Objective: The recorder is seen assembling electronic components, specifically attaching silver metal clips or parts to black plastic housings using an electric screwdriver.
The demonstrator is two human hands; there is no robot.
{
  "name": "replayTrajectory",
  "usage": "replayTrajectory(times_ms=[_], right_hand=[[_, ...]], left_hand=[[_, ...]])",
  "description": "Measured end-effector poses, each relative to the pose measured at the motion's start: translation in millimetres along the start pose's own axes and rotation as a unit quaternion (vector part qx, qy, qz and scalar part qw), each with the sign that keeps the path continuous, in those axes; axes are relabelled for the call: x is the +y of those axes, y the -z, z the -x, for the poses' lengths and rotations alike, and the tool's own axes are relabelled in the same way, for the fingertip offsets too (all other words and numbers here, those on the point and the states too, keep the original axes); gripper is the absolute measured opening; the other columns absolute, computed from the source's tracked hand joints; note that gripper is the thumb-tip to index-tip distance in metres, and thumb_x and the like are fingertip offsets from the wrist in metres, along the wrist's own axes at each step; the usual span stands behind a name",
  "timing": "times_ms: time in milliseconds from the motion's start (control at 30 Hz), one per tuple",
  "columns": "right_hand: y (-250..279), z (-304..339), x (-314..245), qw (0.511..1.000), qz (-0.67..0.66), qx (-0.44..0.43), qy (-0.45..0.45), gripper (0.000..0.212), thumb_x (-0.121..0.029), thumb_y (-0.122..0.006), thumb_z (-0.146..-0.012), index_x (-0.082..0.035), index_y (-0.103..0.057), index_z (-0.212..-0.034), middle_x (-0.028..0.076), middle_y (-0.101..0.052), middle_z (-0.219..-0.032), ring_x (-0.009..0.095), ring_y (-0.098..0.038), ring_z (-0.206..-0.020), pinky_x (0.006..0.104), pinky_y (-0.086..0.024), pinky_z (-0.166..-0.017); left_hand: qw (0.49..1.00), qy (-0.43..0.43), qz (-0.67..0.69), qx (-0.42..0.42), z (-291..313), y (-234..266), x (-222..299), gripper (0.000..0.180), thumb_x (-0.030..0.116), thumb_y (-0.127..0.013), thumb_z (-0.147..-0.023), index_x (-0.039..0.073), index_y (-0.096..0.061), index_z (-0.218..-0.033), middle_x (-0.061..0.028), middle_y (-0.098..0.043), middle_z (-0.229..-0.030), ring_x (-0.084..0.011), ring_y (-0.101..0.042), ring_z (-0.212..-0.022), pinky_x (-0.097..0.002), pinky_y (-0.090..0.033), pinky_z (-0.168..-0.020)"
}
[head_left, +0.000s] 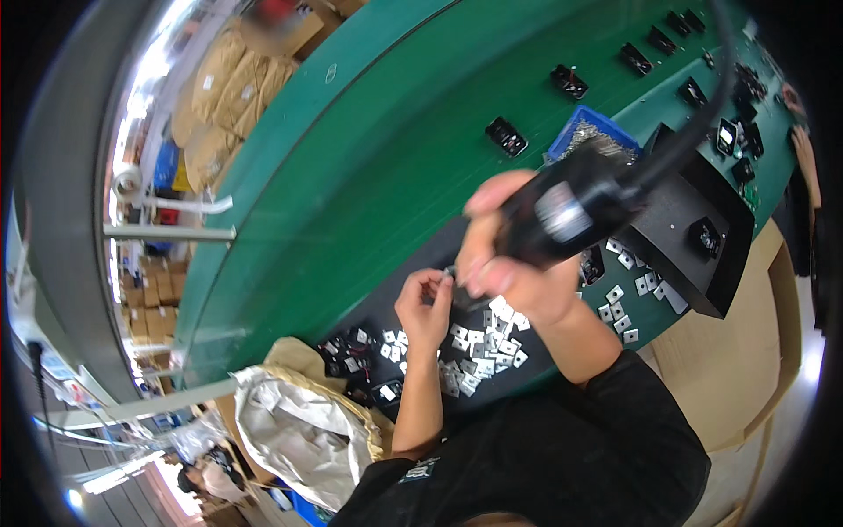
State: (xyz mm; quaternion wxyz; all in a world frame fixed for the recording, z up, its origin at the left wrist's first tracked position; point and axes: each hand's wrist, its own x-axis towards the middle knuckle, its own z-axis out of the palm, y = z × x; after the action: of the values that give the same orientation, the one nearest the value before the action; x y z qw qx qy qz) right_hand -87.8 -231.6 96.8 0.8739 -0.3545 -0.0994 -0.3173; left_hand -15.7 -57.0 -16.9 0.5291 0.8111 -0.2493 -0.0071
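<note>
Green bench (351, 211) lies open between left hand (424, 309) and far edge.

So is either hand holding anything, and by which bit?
The right hand grips a black corded tool by its body, away from the cord. The left hand seems to pinch something too small to tell.

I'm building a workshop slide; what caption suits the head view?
Right hand gripping a black corded power tool, left hand close by, at a green workbench strewn with small white plates.
</note>
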Motion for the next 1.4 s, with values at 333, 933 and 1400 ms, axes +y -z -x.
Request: replayTrajectory(times_ms=[333,933,1400], right_hand=[[-21.3,10.1,-14.5,0.978,-0.049,-0.135,-0.151,0.04,-0.009,-0.076,-0.074,-0.001,-0.056,-0.108,0.0,-0.057,-0.094,0.007,-0.053,-0.083,0.0239,-0.043,-0.074],[-11.5,3.3,-13.2,0.991,-0.029,-0.111,-0.074,0.047,-0.019,-0.077,-0.076,-0.001,-0.052,-0.113,-0.002,-0.057,-0.081,0.004,-0.048,-0.069,0.0212,-0.04,-0.059],[-15.7,7.0,-11.1,0.983,-0.06,-0.113,-0.128,0.037,-0.019,-0.075,-0.074,-0.002,-0.054,-0.1,0.001,-0.056,-0.075,0.006,-0.049,-0.07,0.0241,-0.04,-0.062]], left_hand=[[0.991,-0.008,0.093,-0.099,-158.9,-108.2,29.2,0.012,0.006,-0.07,-0.083,-0.001,-0.065,-0.091,-0.0052,-0.065,-0.093,-0.0122,-0.059,-0.087,-0.0248,-0.047,-0.079],[0.995,-0.053,-0.004,-0.086,-185.1,-160.5,-45.8,0.012,0.007,-0.074,-0.075,0.004,-0.067,-0.084,-0.0134,-0.064,-0.103,-0.0219,-0.06,-0.1,-0.0337,-0.046,-0.089],[0.991,0.044,0.064,-0.108,-163.8,-102.9,-10.4,0.023,0.003,-0.068,-0.082,-0.003,-0.063,-0.103,-0.005,-0.066,-0.089,-0.0088,-0.061,-0.078,-0.0237,-0.048,-0.071]])
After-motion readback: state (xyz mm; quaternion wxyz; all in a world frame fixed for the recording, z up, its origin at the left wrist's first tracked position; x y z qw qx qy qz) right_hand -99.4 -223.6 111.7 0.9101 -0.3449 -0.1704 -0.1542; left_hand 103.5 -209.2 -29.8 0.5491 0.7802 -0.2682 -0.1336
